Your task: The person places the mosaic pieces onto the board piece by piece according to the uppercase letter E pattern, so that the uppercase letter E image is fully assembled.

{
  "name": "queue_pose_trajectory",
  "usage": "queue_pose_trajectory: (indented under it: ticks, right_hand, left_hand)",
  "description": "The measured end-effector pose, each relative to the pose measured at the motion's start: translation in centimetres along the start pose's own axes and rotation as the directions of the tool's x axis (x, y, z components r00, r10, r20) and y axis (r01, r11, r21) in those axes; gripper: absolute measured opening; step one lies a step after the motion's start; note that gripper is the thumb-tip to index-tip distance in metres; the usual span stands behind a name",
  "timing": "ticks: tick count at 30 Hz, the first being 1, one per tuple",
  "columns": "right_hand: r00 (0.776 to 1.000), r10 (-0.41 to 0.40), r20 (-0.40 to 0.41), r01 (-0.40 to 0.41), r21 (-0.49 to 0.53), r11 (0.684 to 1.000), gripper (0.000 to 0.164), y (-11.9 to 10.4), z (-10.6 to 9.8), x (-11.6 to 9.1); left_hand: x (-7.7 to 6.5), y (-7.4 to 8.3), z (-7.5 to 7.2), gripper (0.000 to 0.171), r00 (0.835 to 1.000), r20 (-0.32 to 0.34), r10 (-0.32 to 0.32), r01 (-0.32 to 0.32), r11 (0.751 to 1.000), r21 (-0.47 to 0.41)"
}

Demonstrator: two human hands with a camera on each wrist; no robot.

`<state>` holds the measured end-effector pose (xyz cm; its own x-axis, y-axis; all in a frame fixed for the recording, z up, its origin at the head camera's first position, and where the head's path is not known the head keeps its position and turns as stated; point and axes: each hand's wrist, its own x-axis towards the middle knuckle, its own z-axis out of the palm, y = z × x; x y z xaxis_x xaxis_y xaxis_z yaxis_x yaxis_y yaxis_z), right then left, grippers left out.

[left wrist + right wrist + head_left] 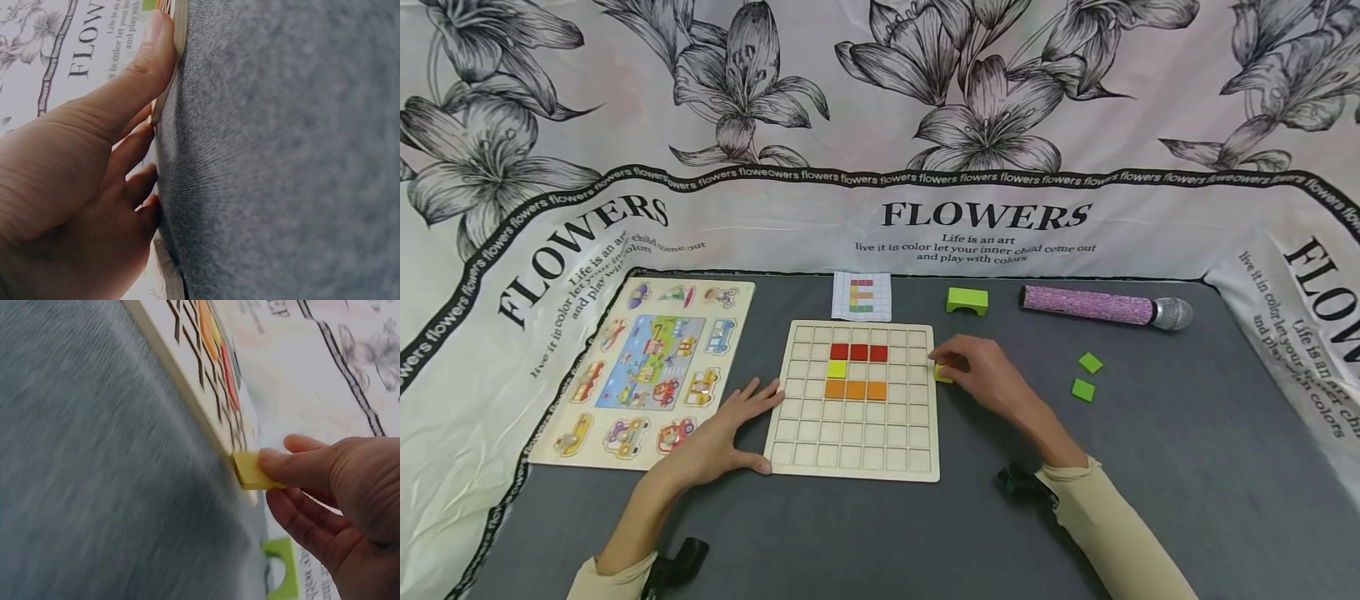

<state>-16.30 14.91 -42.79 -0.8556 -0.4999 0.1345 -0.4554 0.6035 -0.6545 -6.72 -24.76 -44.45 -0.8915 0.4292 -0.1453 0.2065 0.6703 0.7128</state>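
Between thumb and fingers my right hand (pixel 981 372) pinches a yellow square tile (pixel 255 471), at the right edge of the wooden grid board (pixel 853 458). On the board lie a row of red tiles (pixel 859 352), a single yellow tile (pixel 837 369) below its left end, and a row of orange tiles (pixel 855 389). My left hand (pixel 718 437) rests with spread fingers at the board's left edge, thumb near its lower left corner. In the left wrist view the thumb (pixel 153 47) lies against the board's edge.
A picture puzzle board (pixel 647 367) lies left, partly behind my left hand. Behind the grid board is a pattern card (pixel 862 297); a green arch block (pixel 967 301) and a pink microphone (pixel 1097 307) lie farther right. Two green tiles (pixel 1083 389) sit on the grey cloth.
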Motion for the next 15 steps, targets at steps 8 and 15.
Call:
queue_pose_trajectory:
  ticks: [8,15]
  right_hand:
    - [0.998,-0.043,0.053,0.043,0.015,0.999,0.022,-2.7,1.6,1.9]
    - [0.989,-0.094,0.114,0.085,0.075,0.994,0.021,-5.3,3.8,3.3]
  left_hand:
    - [0.0,-0.2,0.0,0.098,1.000,-0.001,-0.003,0.003,1.000,0.009]
    - [0.2,-0.1,0.0,0.099,1.000,-0.002,0.010,-0.010,1.000,-0.009]
